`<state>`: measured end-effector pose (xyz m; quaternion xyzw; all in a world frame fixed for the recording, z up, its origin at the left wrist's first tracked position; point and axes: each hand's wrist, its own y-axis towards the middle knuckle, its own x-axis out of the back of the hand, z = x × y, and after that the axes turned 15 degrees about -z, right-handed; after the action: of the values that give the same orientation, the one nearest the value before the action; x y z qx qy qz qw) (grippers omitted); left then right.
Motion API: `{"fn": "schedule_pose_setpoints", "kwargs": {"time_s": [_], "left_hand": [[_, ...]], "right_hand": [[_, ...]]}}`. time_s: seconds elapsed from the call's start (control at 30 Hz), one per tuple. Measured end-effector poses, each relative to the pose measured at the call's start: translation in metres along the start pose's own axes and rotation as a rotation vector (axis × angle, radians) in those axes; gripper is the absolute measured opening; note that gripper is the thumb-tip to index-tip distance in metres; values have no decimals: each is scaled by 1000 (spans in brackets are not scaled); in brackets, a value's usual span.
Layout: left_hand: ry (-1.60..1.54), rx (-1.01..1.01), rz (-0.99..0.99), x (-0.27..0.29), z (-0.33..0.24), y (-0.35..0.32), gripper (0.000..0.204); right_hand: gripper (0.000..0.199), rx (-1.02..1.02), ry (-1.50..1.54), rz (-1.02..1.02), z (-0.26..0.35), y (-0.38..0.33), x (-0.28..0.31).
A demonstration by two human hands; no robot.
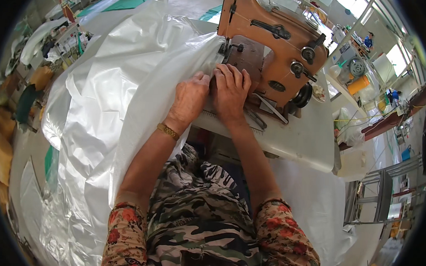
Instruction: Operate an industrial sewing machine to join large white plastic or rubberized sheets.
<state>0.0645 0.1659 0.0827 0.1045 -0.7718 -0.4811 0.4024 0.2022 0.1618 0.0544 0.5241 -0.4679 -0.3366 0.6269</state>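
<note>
A large white plastic sheet (106, 76) spreads over the table's left side and hangs down past it. Its gathered edge runs up beside the needle area of an orange-brown sewing machine (283, 55). My left hand (190, 98), with a gold-coloured watch at the wrist, is closed on that edge. Close beside it, my right hand (231, 95) has its fingers bent down at the sheet's edge in front of the machine. The thumb and whatever lies under these fingers are mostly hidden, but the hand looks closed on the edge.
On the white tabletop (298, 144) right of my right hand lie a metal tool (255, 117) and a pale strip (271, 107). The machine's black handwheel (301, 95) juts out to the right. Metal racks (376, 197) stand farther right; brown rolls (4, 147) lie far left.
</note>
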Motion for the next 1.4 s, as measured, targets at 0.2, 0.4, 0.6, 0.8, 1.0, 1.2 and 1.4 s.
{"fn": "schedule_pose_setpoints", "kwargs": {"time_s": [0.2,0.4,0.6,0.8,1.0,1.2,1.4], "left_hand": [[-57,-7,-55,-5,-8,7,9],[-49,22,-17,-7,-13,12,13],[-83,61,-84,-10,-12,17,7],[-40,62,-47,-13,-9,22,9],[-17,35,-36,-15,-5,26,11],[18,19,3,-12,-9,26,13],[23,6,4,-9,-9,28,13]], "right_hand": [[31,-23,6,4,-1,0,1],[32,-63,33,-35,-1,1,3],[31,-47,23,-27,-1,1,4],[31,-70,30,-33,0,1,4],[31,-71,36,-65,2,3,5],[33,-90,56,-38,2,3,7],[36,-69,44,-35,1,2,7]]}}
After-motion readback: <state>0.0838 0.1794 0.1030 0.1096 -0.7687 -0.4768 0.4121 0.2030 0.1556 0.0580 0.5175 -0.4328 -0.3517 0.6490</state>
